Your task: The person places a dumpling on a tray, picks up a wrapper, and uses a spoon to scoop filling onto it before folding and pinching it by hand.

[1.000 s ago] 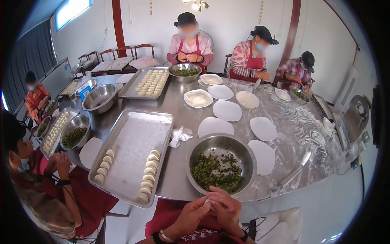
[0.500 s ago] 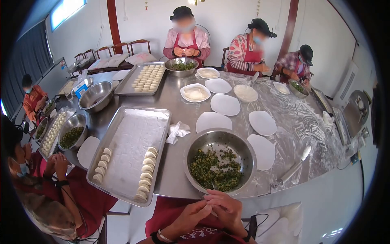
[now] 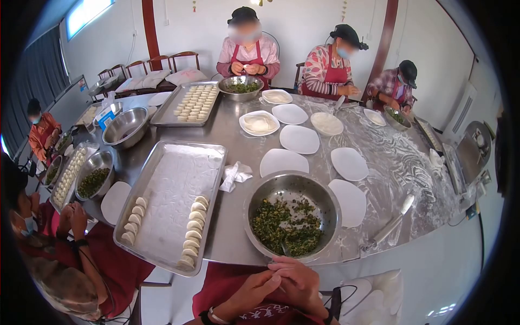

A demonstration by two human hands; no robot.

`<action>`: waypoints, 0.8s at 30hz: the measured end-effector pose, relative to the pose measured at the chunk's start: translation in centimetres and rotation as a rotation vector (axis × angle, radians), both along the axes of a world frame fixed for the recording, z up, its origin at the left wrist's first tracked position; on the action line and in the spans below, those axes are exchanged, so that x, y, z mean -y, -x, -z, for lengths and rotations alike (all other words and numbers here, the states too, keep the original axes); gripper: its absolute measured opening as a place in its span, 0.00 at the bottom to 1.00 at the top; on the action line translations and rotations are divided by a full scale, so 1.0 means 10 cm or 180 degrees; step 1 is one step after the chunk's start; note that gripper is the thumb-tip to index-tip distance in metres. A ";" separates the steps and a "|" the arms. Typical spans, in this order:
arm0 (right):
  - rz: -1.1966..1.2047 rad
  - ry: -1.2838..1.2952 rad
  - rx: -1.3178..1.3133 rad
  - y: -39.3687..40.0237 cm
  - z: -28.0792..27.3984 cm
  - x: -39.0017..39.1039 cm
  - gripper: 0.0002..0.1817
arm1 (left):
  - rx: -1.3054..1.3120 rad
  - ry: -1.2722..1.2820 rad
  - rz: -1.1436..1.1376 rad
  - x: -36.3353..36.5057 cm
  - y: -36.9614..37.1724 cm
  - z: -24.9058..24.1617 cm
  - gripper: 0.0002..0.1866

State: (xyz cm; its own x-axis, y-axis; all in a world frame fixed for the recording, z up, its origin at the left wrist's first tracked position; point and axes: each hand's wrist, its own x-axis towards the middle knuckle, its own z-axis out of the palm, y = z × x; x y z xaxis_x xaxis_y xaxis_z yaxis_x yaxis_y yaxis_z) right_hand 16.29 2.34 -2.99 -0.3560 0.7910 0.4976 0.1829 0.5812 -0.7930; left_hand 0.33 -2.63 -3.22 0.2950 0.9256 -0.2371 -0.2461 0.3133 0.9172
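Observation:
My left hand (image 3: 253,292) and my right hand (image 3: 296,277) are pressed together at the front edge of the table, over the red apron. The fingers of both are closed, and whatever lies between them is hidden. Right in front of them stands a steel mixing bowl (image 3: 331,227) holding chopped green and yellow filling (image 3: 290,230), with a spoon (image 3: 285,248) stuck in it near the close rim. To the left lies a floured metal tray (image 3: 172,179); a row of folded dumplings (image 3: 194,227) runs along its right side, a shorter row (image 3: 134,221) along its left.
White plates (image 3: 346,203) stand beyond and beside the bowl, one bearing dough wrappers (image 3: 260,123). A crumpled tissue (image 3: 235,176) lies by the tray, and a rolling pin (image 3: 387,225) on floured steel at right. A co-worker (image 3: 76,254) sits close on my left; several others work around the table.
Both hands stay pressed together in nearly the same place, with slight shifts of the fingers. The whole view has slid a little; the tray and bowl have not moved.

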 end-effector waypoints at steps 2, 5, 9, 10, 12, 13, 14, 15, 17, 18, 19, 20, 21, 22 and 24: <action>-0.0001 -0.0029 0.0032 0.01 -0.02 0.00 0.11 | 0.0015 -0.0013 0.0009 -0.01 0.01 -0.01 0.20; -0.0101 0.0106 0.0004 0.01 -0.10 0.00 0.10 | 0.0186 0.0047 -0.0025 0.00 0.01 -0.02 0.21; -0.0116 0.0070 -0.0036 0.04 -0.07 0.01 0.10 | 0.0088 0.0121 0.0069 0.00 0.04 -0.05 0.22; -0.0101 0.0072 -0.0011 0.04 -0.06 0.02 0.10 | 0.0127 0.0150 0.0072 0.02 0.03 0.02 0.22; -0.0090 0.0087 0.0006 0.05 -0.04 0.03 0.10 | 0.0100 0.0152 0.0189 0.01 0.05 0.07 0.22; -0.0093 0.0101 0.0000 0.05 -0.04 0.03 0.11 | 0.0033 0.0124 0.0302 0.00 0.08 0.07 0.21; -0.0095 0.0114 -0.0008 0.05 -0.04 0.03 0.11 | -0.0035 0.0096 0.0417 -0.01 0.10 0.07 0.21; -0.0124 0.0124 -0.0004 0.05 -0.04 0.02 0.11 | 0.0004 0.0118 0.0383 -0.01 0.10 0.05 0.22; -0.0183 0.0148 0.0004 0.05 -0.07 0.02 0.11 | 0.0084 0.0168 0.0315 0.00 0.09 0.01 0.22; -0.0176 0.0157 0.0017 0.05 -0.08 0.03 0.11 | 0.0092 0.0170 0.0318 0.00 0.09 0.00 0.22; -0.0170 0.0168 0.0031 0.06 -0.11 0.03 0.11 | 0.0099 0.0172 0.0321 0.00 0.10 0.00 0.22; -0.0164 0.0181 0.0044 0.06 -0.12 0.04 0.11 | 0.0106 0.0178 0.0324 0.01 0.10 0.00 0.23; -0.0171 0.0175 0.0037 0.07 -0.12 0.04 0.11 | 0.0146 0.0202 0.0350 0.01 0.10 0.02 0.23; -0.0178 0.0168 0.0030 0.07 -0.12 0.04 0.11 | 0.0186 0.0225 0.0377 0.02 0.10 0.04 0.23; -0.0180 0.0137 0.0026 0.07 -0.09 0.05 0.11 | 0.0234 0.0277 0.0416 0.02 0.10 0.06 0.24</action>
State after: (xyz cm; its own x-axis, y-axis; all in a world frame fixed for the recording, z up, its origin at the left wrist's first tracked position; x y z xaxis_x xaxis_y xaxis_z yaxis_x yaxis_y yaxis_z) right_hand 15.59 1.83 -2.05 -0.4047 0.7900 0.4605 0.1574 0.5563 -0.8160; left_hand -0.72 -2.88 -3.87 0.4310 0.8552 -0.2880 -0.2635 0.4245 0.8662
